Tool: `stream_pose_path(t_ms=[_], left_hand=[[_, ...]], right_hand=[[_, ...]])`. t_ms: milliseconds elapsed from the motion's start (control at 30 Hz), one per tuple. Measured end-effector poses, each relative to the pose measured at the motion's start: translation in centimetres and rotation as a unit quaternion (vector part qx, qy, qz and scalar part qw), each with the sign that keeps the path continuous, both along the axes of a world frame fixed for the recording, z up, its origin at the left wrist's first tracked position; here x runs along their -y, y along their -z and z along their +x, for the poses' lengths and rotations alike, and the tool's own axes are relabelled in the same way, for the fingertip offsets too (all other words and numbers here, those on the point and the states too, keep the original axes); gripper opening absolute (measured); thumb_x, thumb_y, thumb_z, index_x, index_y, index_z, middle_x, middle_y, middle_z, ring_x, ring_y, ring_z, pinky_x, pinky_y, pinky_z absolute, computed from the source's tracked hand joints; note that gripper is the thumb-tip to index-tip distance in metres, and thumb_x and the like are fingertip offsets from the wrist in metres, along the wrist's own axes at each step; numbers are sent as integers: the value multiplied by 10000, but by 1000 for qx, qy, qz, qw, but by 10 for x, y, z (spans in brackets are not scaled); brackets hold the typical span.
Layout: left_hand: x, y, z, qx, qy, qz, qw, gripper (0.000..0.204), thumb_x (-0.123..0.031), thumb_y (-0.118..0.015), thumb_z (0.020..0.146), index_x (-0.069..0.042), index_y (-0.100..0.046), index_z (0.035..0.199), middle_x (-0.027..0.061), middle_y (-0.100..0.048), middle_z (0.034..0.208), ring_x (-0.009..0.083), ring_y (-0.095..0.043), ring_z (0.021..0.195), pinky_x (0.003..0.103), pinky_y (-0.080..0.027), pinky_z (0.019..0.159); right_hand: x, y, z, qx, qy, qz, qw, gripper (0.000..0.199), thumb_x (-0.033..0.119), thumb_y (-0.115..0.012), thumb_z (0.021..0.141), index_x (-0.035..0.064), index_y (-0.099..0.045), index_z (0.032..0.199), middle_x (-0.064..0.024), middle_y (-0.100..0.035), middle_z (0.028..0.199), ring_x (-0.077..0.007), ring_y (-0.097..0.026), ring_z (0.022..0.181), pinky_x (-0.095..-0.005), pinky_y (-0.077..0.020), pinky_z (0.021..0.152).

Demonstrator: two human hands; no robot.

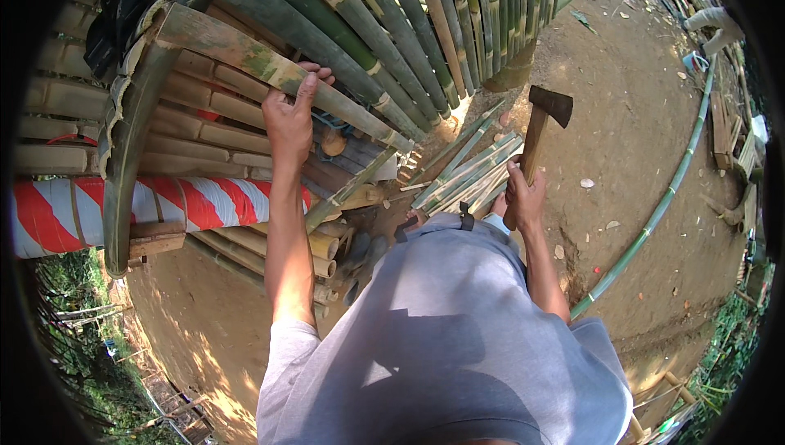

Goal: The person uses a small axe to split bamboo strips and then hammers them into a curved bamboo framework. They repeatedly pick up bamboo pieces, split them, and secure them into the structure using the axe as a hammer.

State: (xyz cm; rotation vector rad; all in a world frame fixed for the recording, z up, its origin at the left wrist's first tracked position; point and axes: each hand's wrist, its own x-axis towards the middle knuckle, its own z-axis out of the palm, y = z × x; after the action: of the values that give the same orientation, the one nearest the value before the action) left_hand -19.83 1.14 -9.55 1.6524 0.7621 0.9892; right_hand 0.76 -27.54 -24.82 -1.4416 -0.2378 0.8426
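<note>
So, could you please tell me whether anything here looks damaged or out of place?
Two small things: the bamboo slat in the left grip looks blotchy and worn, unlike the greener poles beyond it; and pale chips lie scattered on the dirt ground, which looks untidy.

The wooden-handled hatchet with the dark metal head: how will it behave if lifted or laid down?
The hatchet likely feels head-heavy, its metal head topping a slim handle. It should stay stiff, the handle being wood. Rolling seems unlikely, given the wedge-shaped head.
</note>
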Motion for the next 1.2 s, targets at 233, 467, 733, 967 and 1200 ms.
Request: stream_pose_path(t_ms=[233,467,733,967,1200], left_hand=[[3,-3,4,-3,-30,28,999,262,-185,-631,959,33,-591,1098,100,-645,1007,215,-672,904,331,-520,817],[0,3,3,-9,-44,47,998,241,-162,-643,946,29,-589,1083,79,-635,959,180,-663,895,316,-515,781],[-10,9,-4,9,-2,35,999,252,-178,-631,949,37,-592,1074,103,-664,923,174,-653,866,324,-504,794],[-13,14,-2,-51,-38,100,993,287,-222,-631,938,17,-620,1097,161,-698,973,246,-663,911,363,-488,827],[-9,10,-4,-119,-14,93,988,306,-208,-631,942,38,-597,1122,157,-682,997,240,-659,923,358,-494,839]], right_hand=[[-3,11,-1,30,-39,-38,998,222,235,-667,903,38,-608,985,59,-458,592,-44,-418,477,-233,-302,427],[-24,2,-10,-9,-111,-17,994,239,229,-657,909,43,-592,1045,62,-440,583,-45,-379,452,-237,-274,408],[-29,6,-29,-19,-168,-25,985,205,232,-662,916,67,-571,997,89,-398,557,-33,-353,427,-220,-280,392],[-24,12,-30,-18,-161,-25,986,187,232,-654,918,71,-571,965,82,-402,554,-37,-354,418,-220,-282,387],[-24,17,-26,-38,-164,-21,986,223,238,-655,917,53,-567,1007,56,-440,566,-52,-394,418,-233,-317,378]])
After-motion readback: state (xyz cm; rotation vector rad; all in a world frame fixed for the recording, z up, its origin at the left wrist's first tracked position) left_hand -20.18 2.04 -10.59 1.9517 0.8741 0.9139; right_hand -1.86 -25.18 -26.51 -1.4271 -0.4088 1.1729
